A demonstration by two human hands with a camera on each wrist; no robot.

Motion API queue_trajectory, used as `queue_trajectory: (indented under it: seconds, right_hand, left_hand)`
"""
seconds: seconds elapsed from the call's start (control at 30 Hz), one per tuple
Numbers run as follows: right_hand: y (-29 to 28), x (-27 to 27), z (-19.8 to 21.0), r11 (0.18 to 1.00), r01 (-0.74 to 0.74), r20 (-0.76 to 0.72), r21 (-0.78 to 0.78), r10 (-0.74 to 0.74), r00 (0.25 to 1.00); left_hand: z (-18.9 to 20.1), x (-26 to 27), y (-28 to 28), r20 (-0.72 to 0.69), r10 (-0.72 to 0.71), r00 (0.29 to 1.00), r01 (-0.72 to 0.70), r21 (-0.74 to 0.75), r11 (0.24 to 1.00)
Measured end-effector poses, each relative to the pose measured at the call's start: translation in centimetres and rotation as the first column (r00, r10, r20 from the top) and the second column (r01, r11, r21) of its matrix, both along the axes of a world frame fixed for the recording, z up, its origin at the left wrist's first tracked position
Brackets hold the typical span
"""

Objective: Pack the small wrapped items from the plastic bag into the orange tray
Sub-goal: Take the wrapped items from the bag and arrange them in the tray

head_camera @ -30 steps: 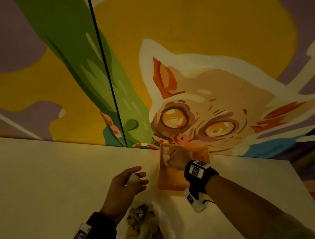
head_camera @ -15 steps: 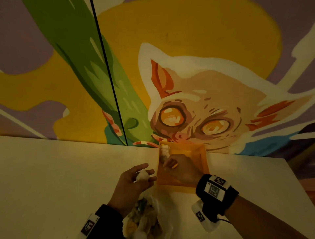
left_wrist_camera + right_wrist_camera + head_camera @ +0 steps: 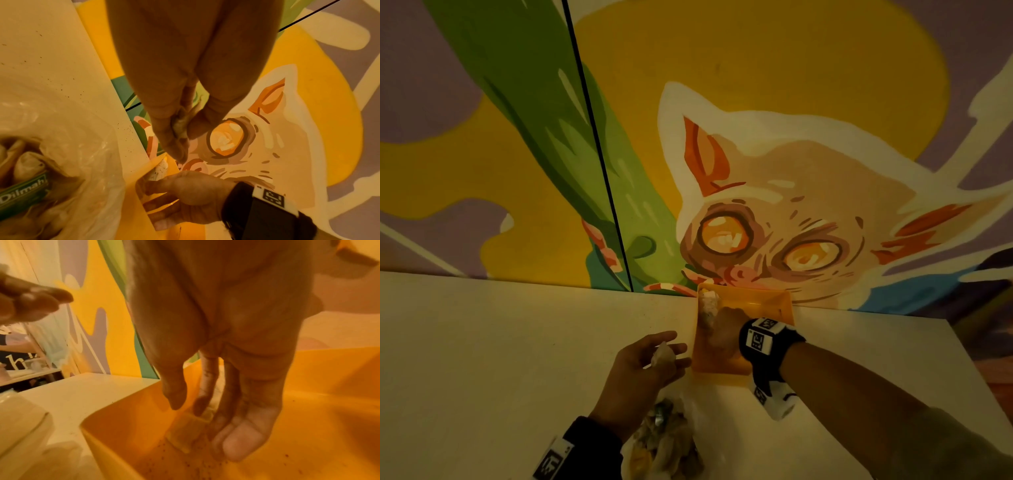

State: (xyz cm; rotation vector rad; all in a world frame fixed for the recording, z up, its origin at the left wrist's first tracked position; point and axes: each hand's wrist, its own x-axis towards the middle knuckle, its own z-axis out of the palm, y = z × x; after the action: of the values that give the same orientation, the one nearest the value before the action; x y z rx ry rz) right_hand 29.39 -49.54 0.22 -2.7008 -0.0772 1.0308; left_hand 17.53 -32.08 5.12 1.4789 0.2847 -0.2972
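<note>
Left hand (image 3: 643, 363) pinches one small wrapped item (image 3: 662, 354) between thumb and fingers, held above the surface (image 3: 500, 342), just left of the orange tray (image 3: 767, 301). Left wrist view confirms the pale item (image 3: 180, 125) squeezed at the fingertips.

Right hand (image 3: 726, 329) is down inside the tray, fingers extended and relaxed, grasping nothing; fingertips (image 3: 200, 407) touch a flat wrapped packet (image 3: 187, 433) lying on the tray floor near the left wall. More pale wrapped items (image 3: 708, 303) sit stacked along the tray's left wall, toward the far corner. Dark crumbs speckle the tray floor.

Plastic bag (image 3: 664, 442) lies on the surface at the near edge, below the left hand, open, with more items inside; a green Dilmah packet (image 3: 22, 194) shows in it. Tray sits against the painted wall mural (image 3: 774, 205). Both wrists wear black bands with tags.
</note>
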Motion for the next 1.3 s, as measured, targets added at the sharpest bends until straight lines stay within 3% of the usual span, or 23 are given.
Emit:
queue_trajectory:
  seconds: [0.2,0.33,0.5,0.7,0.83,0.93,1.0,1.1,1.23,1.3]
  right_hand:
    - [0.8,0.1,-2.5,0.991,0.056,0.013,-0.125,-0.055,0.998]
    - [0.6,-0.3,-3.4,0.987,0.019,0.072,-0.163,-0.007,0.997]
    - [0.0,-0.3,-2.3,0.999,0.014,-0.004,-0.034,-0.014,1.0]
    - [-0.9,-0.6,1.0,0.953,0.19,0.066,0.234,-0.21,0.975]
    - [-1.5,-0.7,1.4,0.935,0.116,0.14,0.334,-0.171,0.975]
    - [-1.8,-0.7,1.0,0.927,0.071,0.136,0.367,-0.129,0.982]
    - [-1.7,-0.8,0.7,0.938,0.023,0.164,0.347,-0.084,0.983]
    - [-1.4,-0.8,0.2,0.939,-0.011,0.212,0.345,-0.066,0.975]
    - [-1.0,-0.1,-0.5,0.939,-0.023,0.239,0.343,-0.064,0.969]
    - [-0.8,0.4,-0.7,0.938,-0.01,0.255,0.348,-0.084,0.963]
  left_hand:
    - [-0.4,0.0,0.3,-0.023,-0.005,1.0,0.005,-0.015,1.0]
    - [-0.7,0.1,0.6,-0.081,0.021,0.997,-0.025,-0.052,0.998]
    - [-1.0,0.3,0.3,-0.099,0.025,0.995,-0.028,-0.037,0.999]
    - [-0.4,0.6,-0.2,0.008,-0.083,0.997,0.082,0.05,0.995]
    - [-0.1,0.7,-0.3,0.085,-0.159,0.984,0.136,0.23,0.964]
    - [-0.5,1.2,-0.2,0.11,-0.261,0.959,0.181,0.471,0.864]
    - [-0.6,1.4,-0.1,0.112,-0.324,0.939,0.222,0.524,0.822]
    - [-0.6,1.7,0.2,0.111,-0.321,0.94,0.229,0.492,0.84]
    - [-0.7,1.8,0.1,0.043,-0.161,0.986,0.142,0.286,0.948]
    - [-0.8,1.9,0.0,0.012,-0.118,0.993,0.112,0.234,0.966]
